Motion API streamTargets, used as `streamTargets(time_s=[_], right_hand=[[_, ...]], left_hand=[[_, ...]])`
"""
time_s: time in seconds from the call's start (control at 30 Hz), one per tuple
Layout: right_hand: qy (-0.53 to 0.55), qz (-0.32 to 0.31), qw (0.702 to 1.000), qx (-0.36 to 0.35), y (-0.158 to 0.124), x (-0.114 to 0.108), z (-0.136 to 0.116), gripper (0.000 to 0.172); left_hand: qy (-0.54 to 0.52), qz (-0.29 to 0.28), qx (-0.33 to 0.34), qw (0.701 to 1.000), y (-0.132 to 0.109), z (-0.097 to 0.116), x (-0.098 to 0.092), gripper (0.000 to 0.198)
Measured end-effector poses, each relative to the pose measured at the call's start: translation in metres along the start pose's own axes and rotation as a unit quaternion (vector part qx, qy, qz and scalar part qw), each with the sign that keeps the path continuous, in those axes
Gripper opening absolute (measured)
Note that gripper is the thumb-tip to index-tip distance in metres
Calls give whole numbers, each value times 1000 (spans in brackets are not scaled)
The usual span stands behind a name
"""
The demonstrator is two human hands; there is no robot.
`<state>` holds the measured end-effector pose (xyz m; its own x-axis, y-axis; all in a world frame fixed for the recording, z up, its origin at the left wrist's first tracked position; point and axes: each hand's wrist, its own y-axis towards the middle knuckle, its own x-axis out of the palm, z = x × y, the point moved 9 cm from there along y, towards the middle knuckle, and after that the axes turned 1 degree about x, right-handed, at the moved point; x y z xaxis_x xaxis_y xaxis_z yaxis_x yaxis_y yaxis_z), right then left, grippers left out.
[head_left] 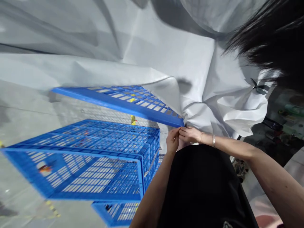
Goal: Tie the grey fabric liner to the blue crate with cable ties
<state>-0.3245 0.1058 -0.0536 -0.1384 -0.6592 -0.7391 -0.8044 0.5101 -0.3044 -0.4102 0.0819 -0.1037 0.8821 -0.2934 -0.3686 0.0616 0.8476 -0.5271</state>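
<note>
My left hand [173, 140] and my right hand [190, 134] meet at the near corner of a blue plastic crate [133, 109]. Both have their fingers pinched together close to one another. What sits between the fingertips is too small and covered to make out. White sheeting [166, 53] drapes over that crate, and just above my fingers it is gathered into a tight bunch [185, 116]. Part of the crate's slotted face shows beneath the cloth's edge.
At the lower left stands another blue slotted crate [78, 152], with an orange and white item [45, 169] inside. Part of one more crate [118, 213] shows below it. Yellow-black tape [52, 207] marks the grey floor. A dark tie [260, 87] cinches the sheeting at right.
</note>
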Motion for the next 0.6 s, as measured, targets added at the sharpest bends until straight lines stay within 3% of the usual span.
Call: streamTargets(time_s=[0.17,0.33,0.47,0.6], right_hand=[[-44,-21,997,-56,-1,6,2,33],[-53,26,991,-124,-9,-4,1,31],[-53,0,995,-87,-7,8,8,37],[-49,-15,998,-25,-9,15,17,37]], left_hand=[[-71,-25,-42,996,3,-19,14,31],[-122,-53,-12,991,13,-15,16,31],[-63,-46,18,997,28,-13,1,27],[19,-59,92,994,31,2,-2,21]])
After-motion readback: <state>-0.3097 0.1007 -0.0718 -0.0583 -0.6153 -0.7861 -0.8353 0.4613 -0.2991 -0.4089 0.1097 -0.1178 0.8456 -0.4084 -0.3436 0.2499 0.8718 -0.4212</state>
